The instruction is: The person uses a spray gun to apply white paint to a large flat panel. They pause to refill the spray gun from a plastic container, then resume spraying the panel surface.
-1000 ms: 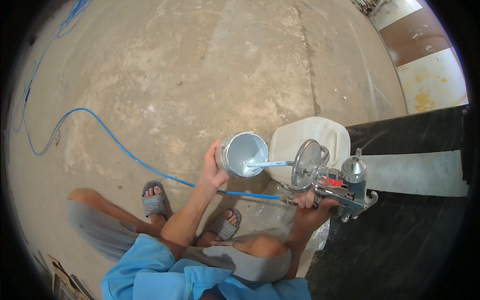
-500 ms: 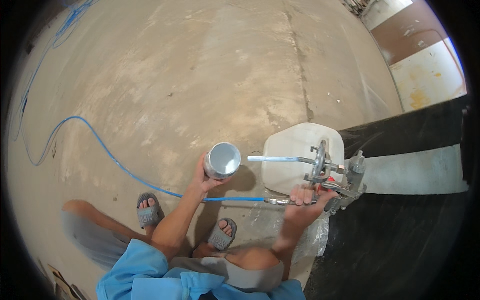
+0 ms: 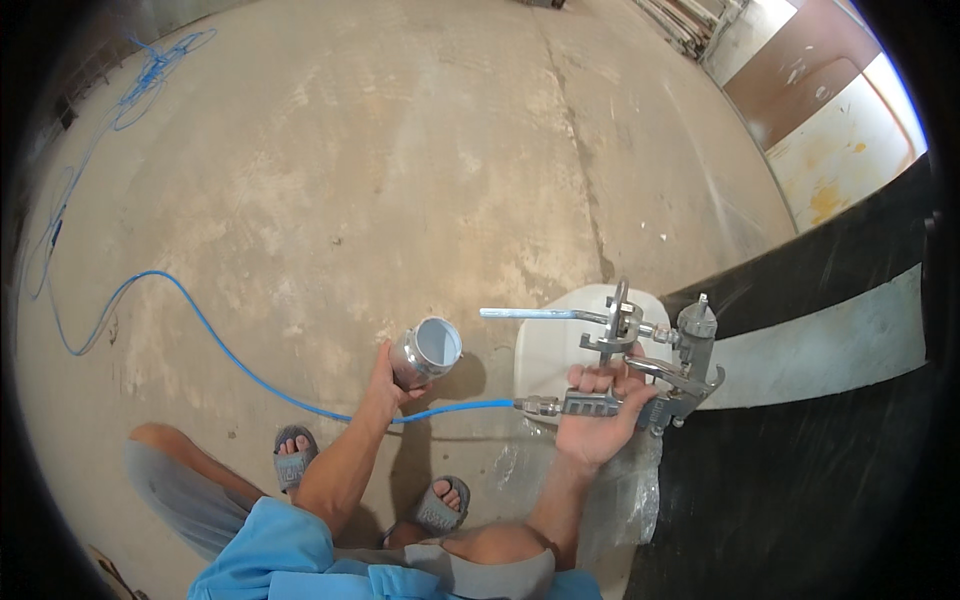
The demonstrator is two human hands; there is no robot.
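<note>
My left hand [image 3: 382, 382] is closed round a metal paint cup [image 3: 408, 362], whose open mouth tilts up and to the right. Its inside is coated pale blue-grey. In my right hand [image 3: 600, 430] is a metal spray gun [image 3: 688, 365], gripped by the handle with the fingers near the trigger. The gun lies on its side, with its lid clamp [image 3: 612, 335] facing the cup and a pale-coated pickup tube [image 3: 540, 314] pointing left. A blue air hose [image 3: 460, 408] joins the handle's end and passes by my left wrist. Cup and tube are apart.
A white plastic container [image 3: 538, 365] stands under the gun. To the right is a black panel [image 3: 780, 500] with a pale grey strip [image 3: 820, 345] across it. Clear plastic film [image 3: 640, 490] lies by its edge. More hose lies coiled [image 3: 155, 75] at far left on the concrete floor [image 3: 400, 180].
The cup has tipped from facing up toward the right and shifted slightly down and left. The spray gun has turned a little and moved slightly left, its handle now plainly visible. Both grips hold.
</note>
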